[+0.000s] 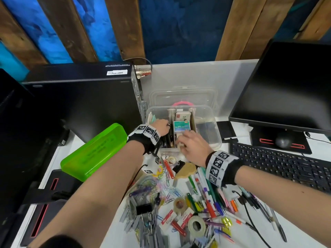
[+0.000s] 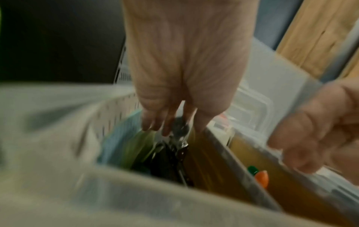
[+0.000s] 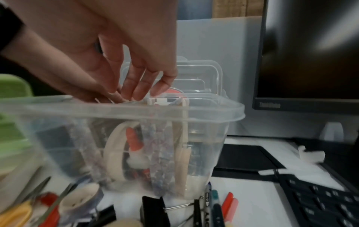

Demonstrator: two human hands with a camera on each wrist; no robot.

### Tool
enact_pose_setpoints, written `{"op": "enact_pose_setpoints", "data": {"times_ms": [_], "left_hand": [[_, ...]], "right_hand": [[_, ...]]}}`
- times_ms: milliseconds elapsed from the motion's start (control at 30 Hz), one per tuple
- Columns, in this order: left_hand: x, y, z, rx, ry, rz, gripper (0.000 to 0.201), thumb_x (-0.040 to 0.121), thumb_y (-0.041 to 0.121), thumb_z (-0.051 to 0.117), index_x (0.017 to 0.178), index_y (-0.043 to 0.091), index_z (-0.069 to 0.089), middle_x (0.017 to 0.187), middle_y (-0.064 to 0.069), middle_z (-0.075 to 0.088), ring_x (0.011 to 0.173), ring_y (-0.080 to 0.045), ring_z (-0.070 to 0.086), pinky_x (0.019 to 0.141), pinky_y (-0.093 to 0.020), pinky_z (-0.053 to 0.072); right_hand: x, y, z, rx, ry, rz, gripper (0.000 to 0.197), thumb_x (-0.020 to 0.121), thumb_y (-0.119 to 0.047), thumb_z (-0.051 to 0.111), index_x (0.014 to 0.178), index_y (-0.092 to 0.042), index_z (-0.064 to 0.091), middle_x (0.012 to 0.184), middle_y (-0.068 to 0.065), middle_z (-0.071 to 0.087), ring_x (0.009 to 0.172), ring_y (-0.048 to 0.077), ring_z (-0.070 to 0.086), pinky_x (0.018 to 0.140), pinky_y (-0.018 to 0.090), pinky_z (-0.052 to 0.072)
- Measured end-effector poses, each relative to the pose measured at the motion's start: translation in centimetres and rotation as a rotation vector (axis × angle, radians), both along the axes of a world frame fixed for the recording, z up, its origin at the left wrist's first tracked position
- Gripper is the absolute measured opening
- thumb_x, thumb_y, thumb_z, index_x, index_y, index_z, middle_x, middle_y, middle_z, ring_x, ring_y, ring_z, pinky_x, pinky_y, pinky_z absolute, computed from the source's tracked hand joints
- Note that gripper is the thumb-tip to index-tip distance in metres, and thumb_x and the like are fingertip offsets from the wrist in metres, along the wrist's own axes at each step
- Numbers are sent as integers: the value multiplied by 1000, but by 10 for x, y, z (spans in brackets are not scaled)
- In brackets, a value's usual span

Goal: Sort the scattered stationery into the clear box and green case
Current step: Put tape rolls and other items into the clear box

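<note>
Head view: hands (image 1: 162,126) inside clear box (image 1: 213,122).

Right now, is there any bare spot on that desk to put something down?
A bare white strip lies between the clear box and the keyboard, in front of the black notebook. Behind the box lid the white desk is also open. The front, between both forearms, is crowded with pens, clips and tape.

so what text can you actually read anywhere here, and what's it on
"No.35" on the green staple box in the clear box.
"ThinkVision", blurred, on the monitor bezel in the right wrist view.
Too small or blurred to read: the white sticker on the computer tower, the dark print on the green case, the red-and-white eraser labels, the wristband markers.
</note>
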State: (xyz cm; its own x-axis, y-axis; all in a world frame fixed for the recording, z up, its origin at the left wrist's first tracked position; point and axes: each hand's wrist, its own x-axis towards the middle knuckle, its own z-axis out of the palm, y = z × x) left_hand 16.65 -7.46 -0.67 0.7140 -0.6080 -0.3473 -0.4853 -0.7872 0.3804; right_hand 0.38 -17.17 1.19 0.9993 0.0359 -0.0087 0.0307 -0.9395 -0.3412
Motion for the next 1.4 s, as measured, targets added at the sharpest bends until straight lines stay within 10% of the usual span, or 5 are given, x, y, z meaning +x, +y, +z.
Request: {"op": "enact_pose_setpoints", "data": {"times_ms": [267,567,867,1167,1400], "left_hand": [[-57,36,22,-286,-321,52,28,96,13,44,118,11,60,117,-10,63,104,-29,59,88,-37,47],[-78,50,-2,-357,-337,28,27,95,15,46,117,18,61,115,-4,60,103,-22,56,93,-39,45],[-71,25,6,-330,-319,-49,22,94,15,51,113,17,61,111,-1,59,101,-18,55,89,-33,46],[-46,2,7,-207,-357,-104,23,93,24,54,114,21,63,116,-1,55,110,-21,45,94,-34,39],[-46,-21,3,-84,-385,-109,19,89,36,58,105,28,67,119,-5,53,114,-24,42,96,-41,36]], "right_hand": [[-42,38,-24,-377,96,337,45,53,-11,77,97,-18,68,106,6,56,89,19,58,67,30,52],[-27,44,-48,-520,476,309,52,95,-13,47,144,-11,30,150,13,24,135,30,25,106,42,27],[-37,33,-44,-335,309,258,38,88,4,45,125,-2,47,123,17,49,109,33,49,86,43,49],[-16,-50,72,214,122,-58,17,86,-10,64,101,-19,67,88,-15,58,77,-4,52,71,9,39],[52,-76,76,145,-47,-270,14,86,-2,61,97,-8,68,96,5,67,90,18,59,81,23,44]]}}
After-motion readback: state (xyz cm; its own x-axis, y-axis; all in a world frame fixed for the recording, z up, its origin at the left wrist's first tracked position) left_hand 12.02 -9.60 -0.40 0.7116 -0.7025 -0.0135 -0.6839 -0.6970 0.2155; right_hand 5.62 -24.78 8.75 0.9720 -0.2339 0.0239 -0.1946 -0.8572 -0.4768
